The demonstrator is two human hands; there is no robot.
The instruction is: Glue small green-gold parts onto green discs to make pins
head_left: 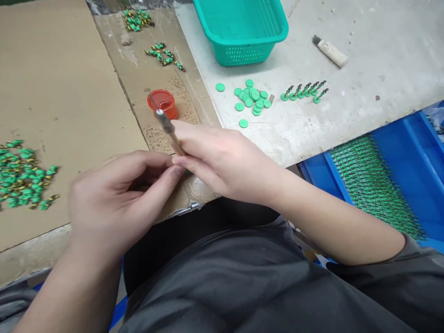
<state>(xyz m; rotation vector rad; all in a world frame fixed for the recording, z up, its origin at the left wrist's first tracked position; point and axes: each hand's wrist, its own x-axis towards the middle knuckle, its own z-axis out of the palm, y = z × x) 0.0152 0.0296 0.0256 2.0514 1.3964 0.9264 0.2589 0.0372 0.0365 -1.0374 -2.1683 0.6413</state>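
Observation:
My left hand (118, 199) is closed, thumb and forefinger pinched together against the fingertips of my right hand (222, 159). What they pinch is almost wholly hidden; only a sliver of green shows under the right fingertips. Held in my right hand is a thin wooden-handled tool (169, 129), its dark wrapped end and fine tip pointing up and away. Behind that tip, on the cardboard, stands a small red cup (173, 111). Loose green buttons (249, 102) lie on the white surface beyond my right hand.
Green-and-yellow small figures (26, 178) are heaped at left, with further piles (137, 19) at the back. A teal basket (243, 41), a tube (332, 52) and several green discs with dark upright pieces (305, 91) stand rightward. Blue trays (407, 162) hold rows of green pieces.

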